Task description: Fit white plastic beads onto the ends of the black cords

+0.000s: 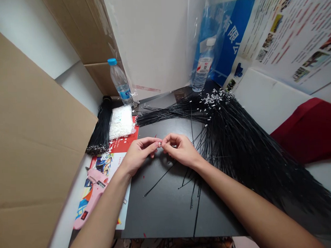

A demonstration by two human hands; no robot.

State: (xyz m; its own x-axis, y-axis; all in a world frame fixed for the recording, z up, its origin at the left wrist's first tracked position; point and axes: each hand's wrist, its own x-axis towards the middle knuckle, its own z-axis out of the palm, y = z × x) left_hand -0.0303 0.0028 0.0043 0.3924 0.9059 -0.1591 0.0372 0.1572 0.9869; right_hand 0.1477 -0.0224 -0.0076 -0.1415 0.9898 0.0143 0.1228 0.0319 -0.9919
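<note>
Over the middle of the dark table, my left hand and my right hand meet at their fingertips. A tiny whitish piece shows between them, pinched by my left thumb and forefinger. My right thumb and forefinger are also closed at that spot; what they grip is hidden. Below and beside my right hand lie several loose black wires. A large heap of thin black wires with small white ends spreads to the right, and another bundle lies behind my hands.
At left are a pink glue gun, a bag of white pieces on a printed sheet, and a tied black wire bundle. Two water bottles stand behind. Cardboard borders the left; red cloth is at right.
</note>
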